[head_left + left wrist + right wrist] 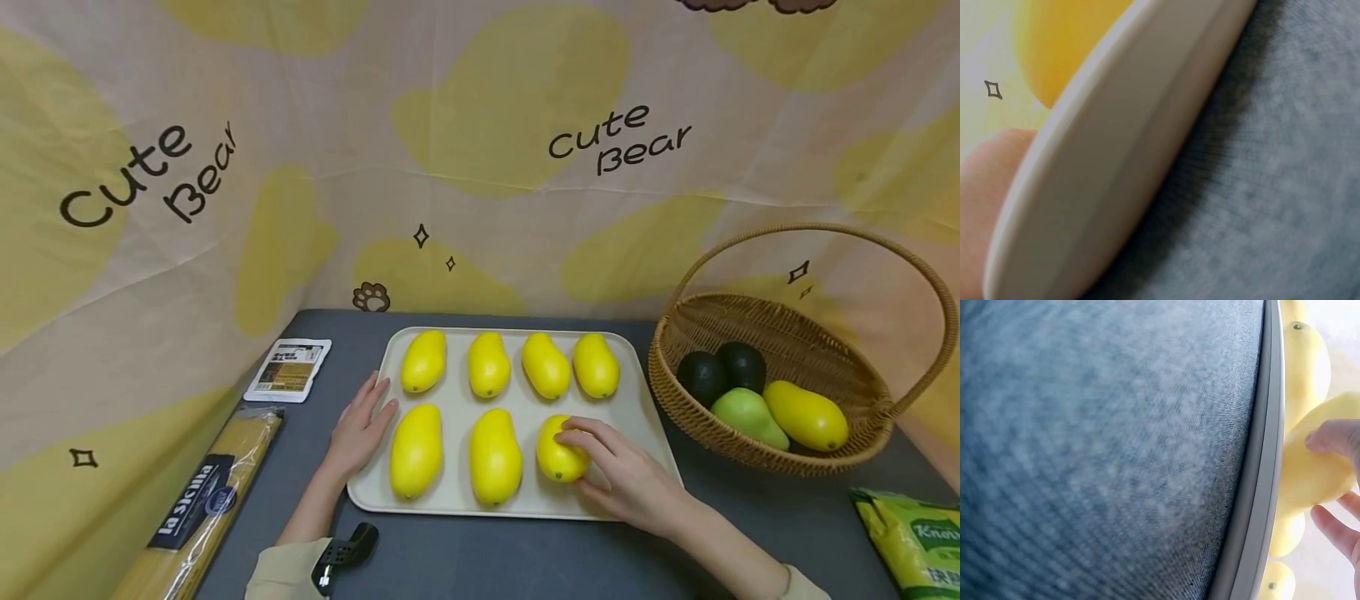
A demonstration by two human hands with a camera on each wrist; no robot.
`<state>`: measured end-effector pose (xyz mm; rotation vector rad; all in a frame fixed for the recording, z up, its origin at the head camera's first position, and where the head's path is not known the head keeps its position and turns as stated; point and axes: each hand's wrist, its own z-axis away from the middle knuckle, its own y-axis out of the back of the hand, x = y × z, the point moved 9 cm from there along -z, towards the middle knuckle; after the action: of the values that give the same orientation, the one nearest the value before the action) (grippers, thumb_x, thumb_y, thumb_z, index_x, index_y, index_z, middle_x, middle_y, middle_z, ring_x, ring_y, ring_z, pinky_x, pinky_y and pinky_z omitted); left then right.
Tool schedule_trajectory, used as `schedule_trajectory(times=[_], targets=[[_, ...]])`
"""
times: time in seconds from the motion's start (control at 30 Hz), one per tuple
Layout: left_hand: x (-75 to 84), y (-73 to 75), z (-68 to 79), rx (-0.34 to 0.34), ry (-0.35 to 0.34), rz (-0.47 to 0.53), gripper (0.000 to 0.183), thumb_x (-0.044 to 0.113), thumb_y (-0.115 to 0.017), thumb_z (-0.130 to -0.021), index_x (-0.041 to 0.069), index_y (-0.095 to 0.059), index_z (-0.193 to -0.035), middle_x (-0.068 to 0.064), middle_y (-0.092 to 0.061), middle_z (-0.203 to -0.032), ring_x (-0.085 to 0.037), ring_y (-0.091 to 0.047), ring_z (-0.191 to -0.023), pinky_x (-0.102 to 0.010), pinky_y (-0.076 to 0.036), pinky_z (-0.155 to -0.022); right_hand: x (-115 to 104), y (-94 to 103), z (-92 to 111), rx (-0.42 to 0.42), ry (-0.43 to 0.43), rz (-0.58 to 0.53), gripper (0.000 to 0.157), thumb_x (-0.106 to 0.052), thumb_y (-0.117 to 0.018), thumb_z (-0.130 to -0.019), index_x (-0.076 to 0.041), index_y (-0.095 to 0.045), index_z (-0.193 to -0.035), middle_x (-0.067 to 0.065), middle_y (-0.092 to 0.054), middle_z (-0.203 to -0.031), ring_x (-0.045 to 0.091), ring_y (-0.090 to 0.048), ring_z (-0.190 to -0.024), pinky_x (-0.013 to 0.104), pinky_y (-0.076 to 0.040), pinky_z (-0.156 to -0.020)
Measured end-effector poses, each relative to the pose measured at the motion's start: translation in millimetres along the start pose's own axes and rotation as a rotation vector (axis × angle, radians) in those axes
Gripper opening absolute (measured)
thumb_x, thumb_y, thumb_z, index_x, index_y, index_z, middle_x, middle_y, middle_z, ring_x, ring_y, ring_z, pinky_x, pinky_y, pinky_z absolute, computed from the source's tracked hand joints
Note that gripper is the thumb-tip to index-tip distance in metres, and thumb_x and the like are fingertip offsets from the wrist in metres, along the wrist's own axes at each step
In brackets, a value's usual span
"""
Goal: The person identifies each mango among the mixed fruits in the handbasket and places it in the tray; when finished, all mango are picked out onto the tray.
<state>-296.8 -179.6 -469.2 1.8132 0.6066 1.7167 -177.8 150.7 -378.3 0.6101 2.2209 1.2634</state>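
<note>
A cream tray (457,510) holds two rows of yellow mangoes. My right hand (630,479) grips the mango (557,450) at the right of the near row, thumb on one side and fingers on the other. In the right wrist view this mango (1319,469) is tilted between thumb and fingers, with other mangoes (1307,369) behind it. My left hand (362,429) rests on the tray's left edge, fingers extended, beside the left mango (416,450) of the near row. The left wrist view shows the tray's rim (1104,156) close up, hiding most of the hand.
A wicker basket (750,454) at the right holds two dark avocados (702,379), a green fruit (750,417) and another mango (806,415). A green Knorr packet (911,542) lies at the right edge. On the left are a spaghetti packet (202,508) and a flat white package (288,371).
</note>
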Motion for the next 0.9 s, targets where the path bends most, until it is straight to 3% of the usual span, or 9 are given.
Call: schedule_trajectory(times=[0.23, 0.43, 0.63, 0.9], targets=[[1.2, 0.0, 0.2, -0.001, -0.004, 0.002, 0.057, 0.037, -0.042, -0.104, 0.008, -0.032, -0.152, -0.011, -0.012, -0.163, -0.042, -0.014, -0.145, -0.067, -0.01, -0.109, -1.8, -3.7, 2.1, -0.013, 0.037, -0.029, 0.068, -0.006, -0.082, -0.07, -0.018, -0.053, -0.131, 0.005, -0.048, -0.141, 0.021, -0.052, -0.123, 0.026, -0.045, -0.099], [2.1, 0.6, 0.8, 0.003, -0.011, 0.007, 0.057, 0.037, -0.042, -0.104, 0.008, -0.033, -0.152, -0.011, -0.013, -0.162, -0.043, -0.014, -0.144, -0.068, -0.01, -0.109, -5.5, -4.6, 4.8, -0.036, 0.042, -0.044, 0.068, -0.007, -0.083, -0.069, -0.022, -0.054, -0.129, 0.004, -0.047, -0.141, 0.02, -0.051, -0.123, 0.034, -0.05, -0.093], [2.3, 0.2, 0.8, 0.005, -0.015, 0.004, 0.057, 0.036, -0.042, -0.104, 0.007, -0.033, -0.152, -0.011, -0.013, -0.162, -0.043, -0.014, -0.144, -0.068, -0.01, -0.109, -8.3, -5.1, 7.7, -0.047, 0.055, -0.069, 0.067, -0.008, -0.084, -0.07, -0.022, -0.055, -0.128, 0.004, -0.047, -0.14, 0.022, -0.05, -0.124, 0.016, -0.031, -0.107], [2.3, 0.5, 0.5, 0.005, -0.013, 0.005, 0.057, 0.037, -0.042, -0.104, 0.007, -0.033, -0.152, -0.012, -0.013, -0.162, -0.043, -0.015, -0.144, -0.067, -0.01, -0.109, -12.1, -6.0, 12.5, -0.047, 0.119, -0.094, 0.058, -0.011, -0.08, -0.076, -0.018, -0.056, -0.128, 0.006, -0.045, -0.142, 0.023, -0.045, -0.13, 0.019, -0.025, -0.111]])
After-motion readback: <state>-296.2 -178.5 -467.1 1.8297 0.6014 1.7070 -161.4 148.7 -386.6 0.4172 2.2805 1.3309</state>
